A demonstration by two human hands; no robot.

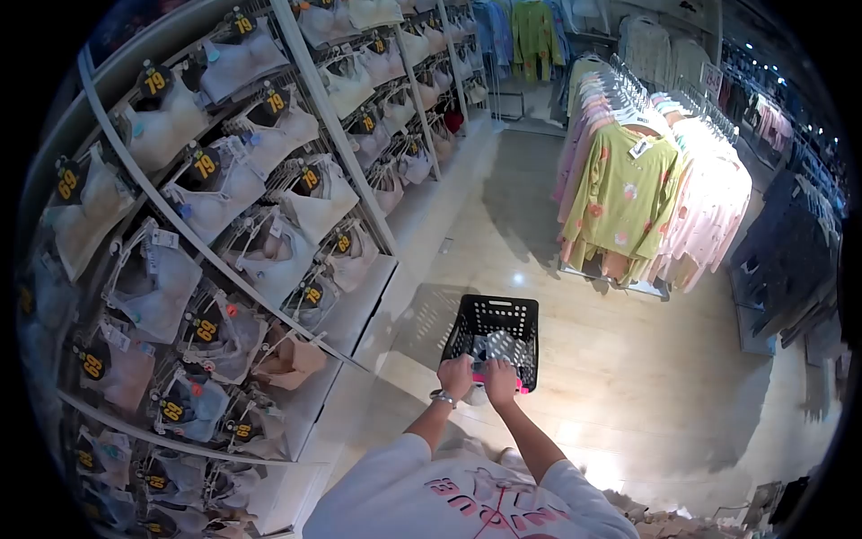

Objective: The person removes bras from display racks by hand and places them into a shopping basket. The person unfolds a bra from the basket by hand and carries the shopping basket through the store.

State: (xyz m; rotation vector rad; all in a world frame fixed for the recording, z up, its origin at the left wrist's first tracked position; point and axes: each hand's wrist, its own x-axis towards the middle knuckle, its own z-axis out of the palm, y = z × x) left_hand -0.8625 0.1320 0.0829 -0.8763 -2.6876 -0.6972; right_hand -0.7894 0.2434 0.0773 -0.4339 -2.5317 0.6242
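Note:
A black shopping basket point(532, 346) with holes in its sides stands in front of me, and grey cloth point(499, 345) lies in it. Along its near edge runs a pink handle point(523, 386). My left hand point(456, 375) is closed at the left end of this handle, with a metal band around the wrist. Close beside it, my right hand point(500, 381) is closed over the handle, knuckles up. Something grey shows between the two hands, and a pale piece point(474, 395) shows below the handle. My palms and inner fingers are hidden.
At left, a wall rack point(355, 328) carries rows of bras with numbered black tags. Ahead on the right stands a garment rail with green point(624, 193) and pink tops point(705, 202). Dark jeans point(786, 256) hang at far right. Pale floor point(575, 431) lies between the displays.

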